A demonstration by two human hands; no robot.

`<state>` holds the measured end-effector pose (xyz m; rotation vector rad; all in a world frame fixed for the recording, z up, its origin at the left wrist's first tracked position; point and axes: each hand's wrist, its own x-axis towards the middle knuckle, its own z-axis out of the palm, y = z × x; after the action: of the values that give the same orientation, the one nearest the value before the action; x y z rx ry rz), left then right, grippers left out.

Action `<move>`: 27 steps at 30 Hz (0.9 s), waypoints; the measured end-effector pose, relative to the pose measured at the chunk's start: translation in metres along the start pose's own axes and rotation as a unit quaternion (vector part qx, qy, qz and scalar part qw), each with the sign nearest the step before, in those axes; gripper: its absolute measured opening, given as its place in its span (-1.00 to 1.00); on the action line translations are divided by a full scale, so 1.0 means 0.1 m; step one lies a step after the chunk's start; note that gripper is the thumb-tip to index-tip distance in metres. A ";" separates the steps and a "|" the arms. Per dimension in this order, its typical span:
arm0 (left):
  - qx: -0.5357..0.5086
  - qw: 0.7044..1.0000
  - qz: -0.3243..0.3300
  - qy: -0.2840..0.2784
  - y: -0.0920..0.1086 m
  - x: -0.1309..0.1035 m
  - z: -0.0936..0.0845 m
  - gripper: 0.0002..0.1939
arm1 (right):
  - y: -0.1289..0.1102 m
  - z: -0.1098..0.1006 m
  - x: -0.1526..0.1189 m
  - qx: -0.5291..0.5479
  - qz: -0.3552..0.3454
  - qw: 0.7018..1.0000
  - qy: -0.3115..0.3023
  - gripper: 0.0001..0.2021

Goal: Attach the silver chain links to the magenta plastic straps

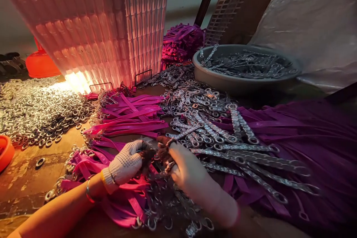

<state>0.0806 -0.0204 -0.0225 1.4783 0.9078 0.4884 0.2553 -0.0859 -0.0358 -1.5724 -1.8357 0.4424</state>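
My left hand (126,163), in a white dotted glove with dark fingertips, is closed just above a heap of magenta straps (128,197). Close to its right, my right hand (184,167), also gloved and somewhat blurred, has its fingers curled together. Small metal parts show between and beneath the two hands, but I cannot make out exactly what either holds. More magenta straps (134,108) with metal rings at their ends lie beyond my left hand. Metal chain-like links (212,130) are piled beyond and to the right of my right hand.
Loose metal rings (36,108) cover the left of the table (64,160), near an orange container (5,152). A grey basin (242,85) of metal links stands at the back right. A ribbed translucent panel (97,26) rises behind. Purple straps (315,148) spread at right.
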 end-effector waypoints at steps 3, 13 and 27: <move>0.020 0.997 0.066 0.016 -0.01 0.06 0.01 -0.93 | -0.14 0.02 0.03 -0.125 0.004 0.991 -0.055 -0.63; 0.021 0.999 -0.031 -0.030 -0.02 0.25 -0.04 -0.81 | -0.15 -0.04 0.06 -0.119 0.154 0.972 -0.134 -0.82; 0.130 0.980 0.122 0.091 0.25 1.12 0.03 -0.78 | -0.07 -0.10 0.10 -0.151 0.219 0.962 -0.055 -0.81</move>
<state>0.1554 0.0660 -0.0233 1.8179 0.9651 0.7171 0.2565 -0.0800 -0.0214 -2.2203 -1.6876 0.4674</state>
